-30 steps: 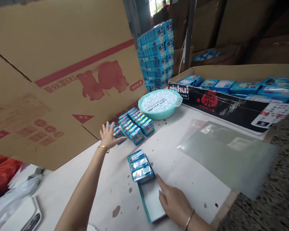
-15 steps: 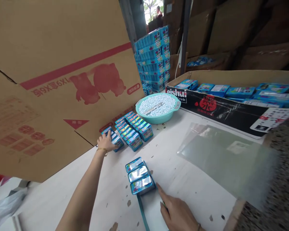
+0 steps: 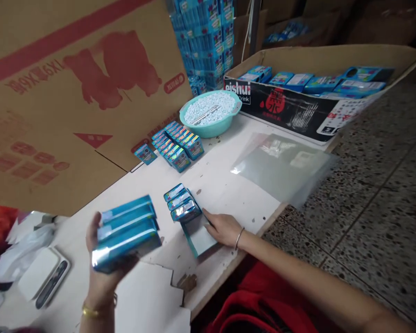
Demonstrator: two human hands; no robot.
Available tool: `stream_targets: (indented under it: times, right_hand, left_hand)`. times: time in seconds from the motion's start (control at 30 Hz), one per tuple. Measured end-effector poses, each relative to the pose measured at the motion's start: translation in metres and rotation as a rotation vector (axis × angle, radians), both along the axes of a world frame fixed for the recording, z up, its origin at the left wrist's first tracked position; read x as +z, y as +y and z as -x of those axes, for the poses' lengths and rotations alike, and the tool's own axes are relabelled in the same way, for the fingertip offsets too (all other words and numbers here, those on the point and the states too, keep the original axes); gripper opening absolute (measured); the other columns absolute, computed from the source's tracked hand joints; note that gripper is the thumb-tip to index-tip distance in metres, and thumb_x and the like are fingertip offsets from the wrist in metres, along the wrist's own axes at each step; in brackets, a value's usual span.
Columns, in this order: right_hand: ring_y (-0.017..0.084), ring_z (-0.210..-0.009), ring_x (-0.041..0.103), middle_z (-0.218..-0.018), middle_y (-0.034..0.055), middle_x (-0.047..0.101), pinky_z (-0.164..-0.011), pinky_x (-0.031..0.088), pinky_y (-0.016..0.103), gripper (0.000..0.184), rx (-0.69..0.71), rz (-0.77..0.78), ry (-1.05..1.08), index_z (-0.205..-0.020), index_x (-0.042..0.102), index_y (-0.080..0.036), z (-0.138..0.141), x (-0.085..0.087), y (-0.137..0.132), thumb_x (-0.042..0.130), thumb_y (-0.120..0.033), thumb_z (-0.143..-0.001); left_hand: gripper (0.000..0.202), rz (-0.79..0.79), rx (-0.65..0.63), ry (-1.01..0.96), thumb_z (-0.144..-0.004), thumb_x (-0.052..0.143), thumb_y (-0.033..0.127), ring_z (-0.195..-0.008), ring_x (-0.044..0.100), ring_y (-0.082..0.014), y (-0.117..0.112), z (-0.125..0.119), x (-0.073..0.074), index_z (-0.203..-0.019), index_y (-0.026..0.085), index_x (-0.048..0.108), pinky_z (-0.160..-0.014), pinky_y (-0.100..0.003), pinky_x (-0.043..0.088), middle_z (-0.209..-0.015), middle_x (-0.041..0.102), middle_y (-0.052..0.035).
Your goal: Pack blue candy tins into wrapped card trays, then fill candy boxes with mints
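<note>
My left hand [image 3: 104,284] is closed around three small blue boxes [image 3: 126,236] side by side, held above the near left of the table and slightly blurred. My right hand [image 3: 225,230] grips the right wall of a shallow open tray [image 3: 199,238] with its fingers closed. Three similar blue boxes [image 3: 182,203] stand at the tray's far end; its near part shows a pale bare bottom. Farther back, rows of blue boxes [image 3: 178,157] stand on the table, with a single blue box [image 3: 144,153] to their left.
A teal basin [image 3: 211,129] of pale pellets with metal tongs stands behind. A large carton [image 3: 125,106] borders the left; a black carton [image 3: 291,108] holds blue packs. Plastic bags [image 3: 280,162] overhang the table's right edge. A white scale [image 3: 43,275] and white card sheets [image 3: 145,298] lie near.
My left hand has taken three boxes from beside the carton and brought them nearer, leaving one there. My right hand stays at the tray. The view has tilted down.
</note>
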State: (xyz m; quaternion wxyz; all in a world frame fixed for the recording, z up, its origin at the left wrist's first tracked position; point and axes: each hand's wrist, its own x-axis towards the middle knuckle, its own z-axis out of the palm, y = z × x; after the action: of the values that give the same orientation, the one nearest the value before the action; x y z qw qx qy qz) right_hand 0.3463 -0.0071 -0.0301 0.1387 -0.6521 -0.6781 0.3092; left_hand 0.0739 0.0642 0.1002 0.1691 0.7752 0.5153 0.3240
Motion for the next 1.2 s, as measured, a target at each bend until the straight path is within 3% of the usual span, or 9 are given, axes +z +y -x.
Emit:
stream_targets:
  times: [0.13,0.33,0.47,0.6,0.77,0.97,1.07,1.13,1.2]
  right_hand:
    - [0.023,-0.105,0.061,-0.119,0.0135,0.064,-0.083,0.043,0.031,0.054,0.027,-0.042,0.030,-0.145,0.030,-0.012,-0.002,-0.004,-0.008,0.033,-0.031,-0.094]
    - [0.020,-0.111,0.057,-0.125,0.0117,0.061,-0.089,0.042,0.030,0.051,0.067,-0.137,0.104,-0.146,0.026,-0.014,-0.005,-0.010,-0.011,0.029,-0.025,-0.096]
    - [0.020,-0.110,0.057,-0.126,0.0143,0.059,-0.090,0.041,0.031,0.052,0.070,-0.146,0.102,-0.146,0.027,-0.009,-0.007,-0.012,-0.010,0.031,-0.023,-0.095]
    - [0.019,-0.103,0.059,-0.122,0.0082,0.061,-0.087,0.042,0.030,0.056,0.099,-0.184,0.109,-0.150,0.018,-0.020,-0.012,-0.012,-0.011,0.030,-0.023,-0.095]
    - [0.019,-0.094,0.058,-0.109,0.0062,0.061,-0.081,0.043,0.030,0.055,0.186,-0.206,0.064,-0.147,0.027,-0.024,-0.016,-0.008,-0.015,0.034,-0.025,-0.093]
    - [0.020,-0.097,0.058,-0.113,0.0075,0.060,-0.084,0.044,0.032,0.060,0.131,-0.234,0.077,-0.149,0.018,-0.022,-0.006,0.001,-0.018,0.039,-0.033,-0.094]
    - [0.019,-0.101,0.056,-0.115,0.0086,0.060,-0.088,0.044,0.030,0.056,0.066,-0.327,0.122,-0.144,0.032,-0.019,-0.028,0.002,-0.004,0.040,-0.043,-0.095]
    - [0.020,-0.111,0.052,-0.120,0.0108,0.058,-0.095,0.040,0.032,0.049,-0.065,-0.396,0.033,-0.134,0.048,-0.017,-0.066,0.002,0.010,0.040,-0.046,-0.095]
    - [0.024,-0.126,0.041,-0.135,0.0135,0.049,-0.105,0.030,0.039,0.049,-0.265,-0.419,-0.123,-0.132,0.050,-0.015,-0.115,0.000,0.022,0.042,-0.044,-0.095]
  left_hand:
    - [0.108,0.190,-0.204,-0.028,-0.056,0.075,0.054,-0.122,0.047,-0.0345,-0.055,-0.035,-0.021,-0.144,0.035,0.017,-0.097,-0.052,0.047,-0.138,0.040,-0.0072]
    - [0.090,0.058,-0.400,0.222,-0.065,0.073,0.038,-0.126,0.040,-0.0308,-0.043,-0.068,-0.055,-0.142,0.028,0.026,-0.104,-0.049,0.038,-0.133,0.037,-0.0117]
    - [0.090,0.037,-0.376,0.435,-0.062,0.073,0.036,-0.123,0.040,-0.0340,-0.042,-0.071,-0.054,-0.142,0.028,0.032,-0.100,-0.052,0.040,-0.133,0.036,-0.0132]
    - [0.093,0.044,-0.331,0.567,-0.060,0.072,0.037,-0.120,0.043,-0.0345,-0.047,-0.080,-0.044,-0.143,0.028,0.032,-0.098,-0.050,0.041,-0.134,0.038,-0.0131]
    - [0.091,0.054,-0.282,0.738,-0.059,0.073,0.034,-0.122,0.042,-0.0363,-0.052,-0.097,-0.036,-0.142,0.028,0.037,-0.099,-0.051,0.039,-0.137,0.040,-0.0141]
    - [0.088,-0.047,-0.285,0.842,-0.067,0.067,0.047,-0.141,0.016,-0.0409,-0.045,-0.097,-0.048,-0.144,0.028,0.031,-0.108,-0.067,0.009,-0.152,0.028,-0.0137]
    - [0.099,-0.117,-0.355,0.791,-0.064,0.064,0.062,-0.140,0.017,-0.0418,-0.033,-0.091,-0.060,-0.147,0.024,0.025,-0.107,-0.069,0.001,-0.150,0.031,-0.0176]
    - [0.105,-0.195,-0.388,0.730,-0.063,0.064,0.067,-0.140,0.015,-0.0428,-0.033,-0.093,-0.061,-0.148,0.023,0.021,-0.107,-0.070,0.001,-0.150,0.031,-0.0193]
    - [0.098,-0.264,-0.416,0.634,-0.071,0.062,0.060,-0.142,0.012,-0.0400,-0.044,-0.102,-0.056,-0.150,0.025,0.015,-0.108,-0.069,0.007,-0.151,0.028,-0.0177]
